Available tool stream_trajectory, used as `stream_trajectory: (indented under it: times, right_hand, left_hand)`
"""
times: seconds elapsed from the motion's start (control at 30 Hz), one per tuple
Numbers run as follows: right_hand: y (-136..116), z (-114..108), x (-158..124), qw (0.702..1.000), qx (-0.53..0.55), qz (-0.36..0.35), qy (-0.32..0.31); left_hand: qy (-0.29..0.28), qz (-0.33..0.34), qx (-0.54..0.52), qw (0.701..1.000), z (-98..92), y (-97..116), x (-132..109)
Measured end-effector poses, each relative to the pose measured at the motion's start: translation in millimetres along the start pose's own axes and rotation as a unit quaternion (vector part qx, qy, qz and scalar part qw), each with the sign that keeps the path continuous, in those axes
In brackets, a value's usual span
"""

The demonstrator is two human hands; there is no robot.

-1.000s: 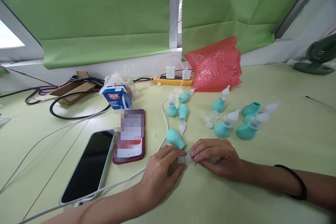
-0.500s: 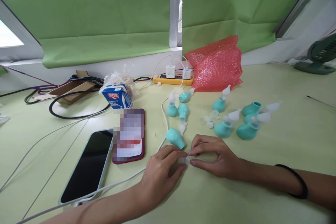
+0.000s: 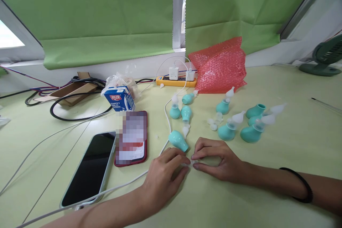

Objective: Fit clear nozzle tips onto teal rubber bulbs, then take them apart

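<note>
Between my two hands is a small translucent plastic piece (image 3: 190, 164), low over the table and mostly hidden by fingertips. My left hand (image 3: 166, 178) pinches its left end with thumb and fingers. From the other side, my right hand (image 3: 217, 158) grips the right end between thumb and index finger. Just beyond my fingers a teal rubber bulb (image 3: 178, 140) lies on its side, with a white nozzle tip (image 3: 186, 130) beside it. To the right of it are several loose clear and white small parts (image 3: 213, 125) and a teal bulb with a nozzle fitted (image 3: 227, 131).
More teal bulbs (image 3: 251, 133) stand at the right, and others (image 3: 175, 111) behind my hands. Two phones (image 3: 89, 169) and a white cable (image 3: 128, 180) lie at left. Farther back are a milk carton (image 3: 120, 99), a yellow power strip (image 3: 167, 81) and a red bubble-wrap bag (image 3: 220, 69).
My left fingertips have shifted slightly and now cover more of the translucent piece. Both hands otherwise stay in place, and the things on the table have not moved.
</note>
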State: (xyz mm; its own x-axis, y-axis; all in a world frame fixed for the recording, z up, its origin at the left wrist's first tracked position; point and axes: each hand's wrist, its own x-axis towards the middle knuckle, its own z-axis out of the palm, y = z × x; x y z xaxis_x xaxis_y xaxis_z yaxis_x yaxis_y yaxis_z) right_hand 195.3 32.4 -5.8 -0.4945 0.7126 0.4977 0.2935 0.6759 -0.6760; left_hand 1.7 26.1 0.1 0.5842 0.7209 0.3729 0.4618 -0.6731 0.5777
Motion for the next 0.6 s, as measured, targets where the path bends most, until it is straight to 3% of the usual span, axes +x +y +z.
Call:
stream_trajectory:
  times: [0.3, 0.6]
  right_hand:
    - [-0.4, 0.4, 0.4, 1.0, 0.015, 0.021, 0.0]
    - [-0.3, 0.4, 3.5, 0.994, 0.044, 0.096, -0.009]
  left_hand:
    - [-0.011, -0.014, 0.0, 1.0, 1.2, -0.5, -0.7]
    - [-0.027, -0.022, 0.011, 0.999, 0.5, -0.1, -0.4]
